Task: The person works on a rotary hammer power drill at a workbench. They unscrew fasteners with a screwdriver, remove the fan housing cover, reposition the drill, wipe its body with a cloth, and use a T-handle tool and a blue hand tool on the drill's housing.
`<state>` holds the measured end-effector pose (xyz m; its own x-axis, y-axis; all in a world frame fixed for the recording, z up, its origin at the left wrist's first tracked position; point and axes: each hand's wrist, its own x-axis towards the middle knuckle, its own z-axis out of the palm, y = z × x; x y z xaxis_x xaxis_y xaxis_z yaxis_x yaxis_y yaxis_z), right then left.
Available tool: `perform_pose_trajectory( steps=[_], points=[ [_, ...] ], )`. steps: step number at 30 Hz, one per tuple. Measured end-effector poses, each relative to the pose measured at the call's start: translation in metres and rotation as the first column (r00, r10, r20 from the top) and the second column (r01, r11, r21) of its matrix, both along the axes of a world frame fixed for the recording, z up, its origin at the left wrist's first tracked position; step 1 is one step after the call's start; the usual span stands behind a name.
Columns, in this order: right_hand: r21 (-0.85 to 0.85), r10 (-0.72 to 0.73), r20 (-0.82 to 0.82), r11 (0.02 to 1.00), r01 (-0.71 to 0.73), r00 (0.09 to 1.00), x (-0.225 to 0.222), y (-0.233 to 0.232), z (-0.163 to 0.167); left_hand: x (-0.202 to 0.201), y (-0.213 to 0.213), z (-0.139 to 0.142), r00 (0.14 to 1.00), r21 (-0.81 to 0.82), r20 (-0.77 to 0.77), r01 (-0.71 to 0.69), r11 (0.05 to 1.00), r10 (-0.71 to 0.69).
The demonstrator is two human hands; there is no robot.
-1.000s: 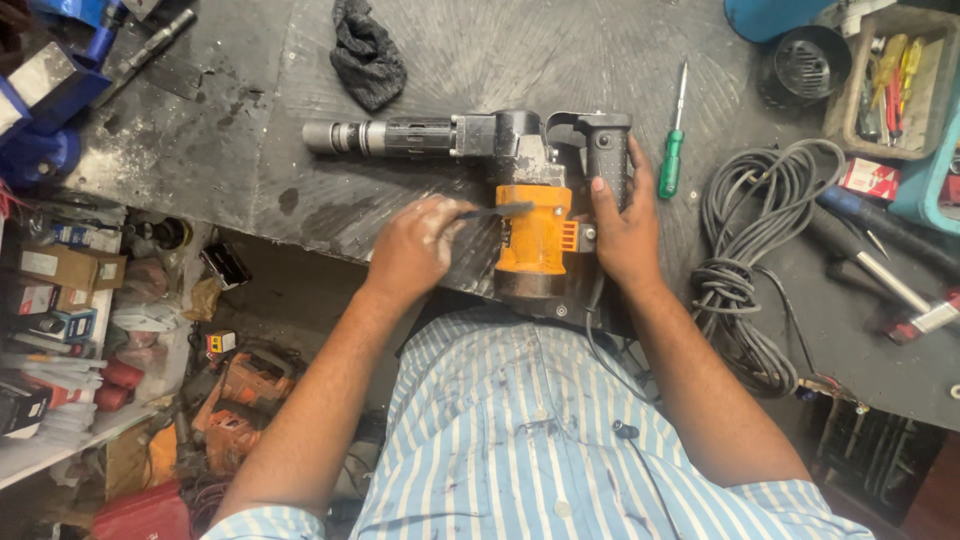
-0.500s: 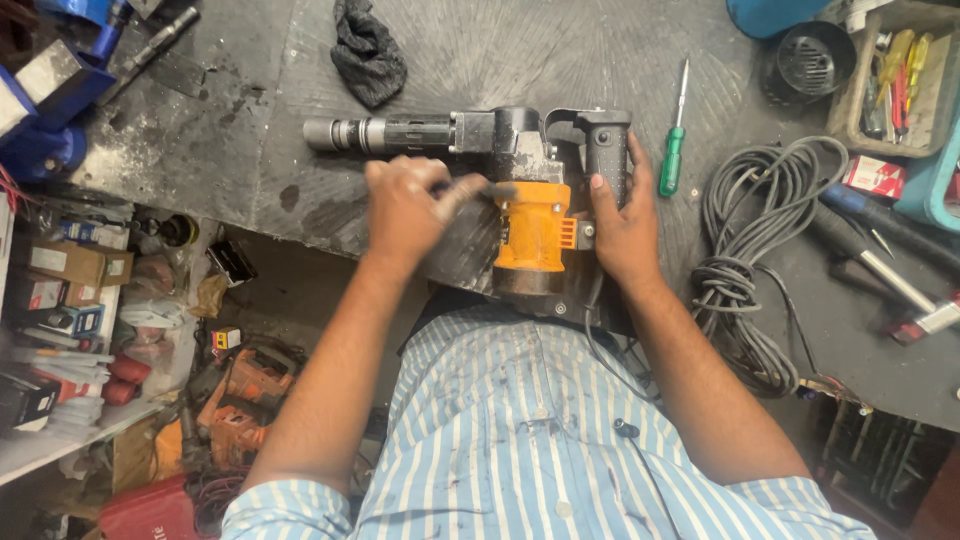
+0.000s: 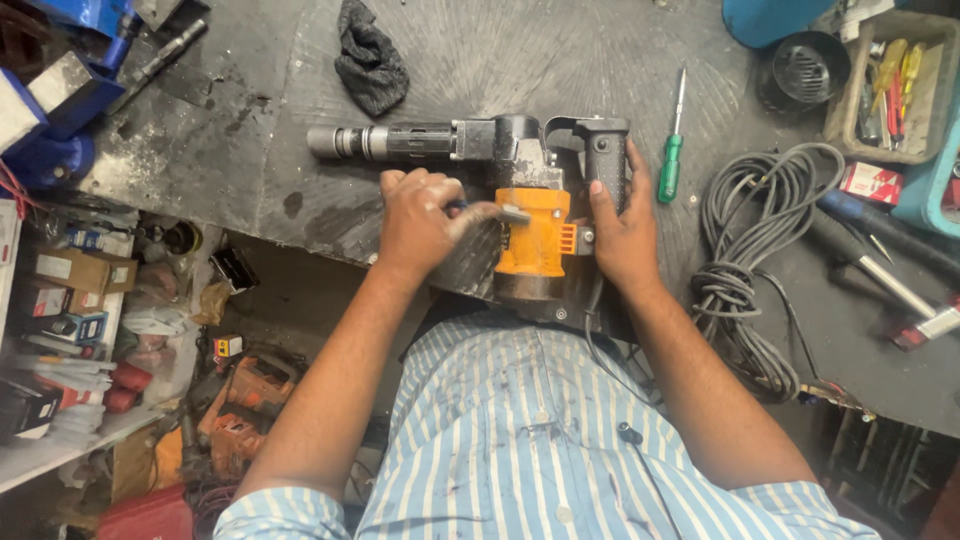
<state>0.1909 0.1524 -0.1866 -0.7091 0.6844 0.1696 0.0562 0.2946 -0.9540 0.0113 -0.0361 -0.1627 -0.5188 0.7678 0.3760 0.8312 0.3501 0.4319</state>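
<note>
So the dark worktop (image 3: 250, 190) is pretty cluttered: black rag (image 3: 370, 55) up top, green screwdriver (image 3: 671, 150) and a coiled grey cable (image 3: 750, 240) off to the right, nothing really blocking the demolition hammer (image 3: 500, 180) lying in the middle. Since half a second ago the left hand (image 3: 420, 220) slid down a bit, fingers curled round a small tool (image 3: 490, 210) against the orange housing. Right hand (image 3: 625, 225) wraps the black handle
</note>
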Motion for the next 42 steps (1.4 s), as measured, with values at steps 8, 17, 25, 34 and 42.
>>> perform_pose_trajectory(
  steps=[8,17,25,34,42],
  points=[
    [-0.217,-0.031,0.12,0.974,0.057,0.992,0.0,-0.003,0.004,0.0,-0.002,0.002,0.998,-0.031,0.044,-0.048,0.998,0.05],
    [-0.019,0.0,0.035,1.0,0.0,0.999,0.008,-0.006,-0.006,-0.015,-0.019,0.009,0.973,0.013,0.034,-0.23,0.973,0.229],
    [0.286,-0.157,0.198,0.954,0.096,0.968,0.011,-0.014,-0.002,-0.02,-0.001,-0.006,0.971,-0.191,0.132,-0.173,0.966,0.2],
    [0.448,-0.162,0.16,0.891,0.075,0.974,0.005,-0.012,0.005,-0.047,0.001,0.019,0.988,-0.073,0.109,0.114,0.991,-0.106],
    [0.611,-0.342,0.102,0.762,0.213,0.934,0.014,-0.056,0.063,-0.106,0.0,0.028,0.958,-0.221,0.272,0.155,0.963,-0.092]
  ],
)
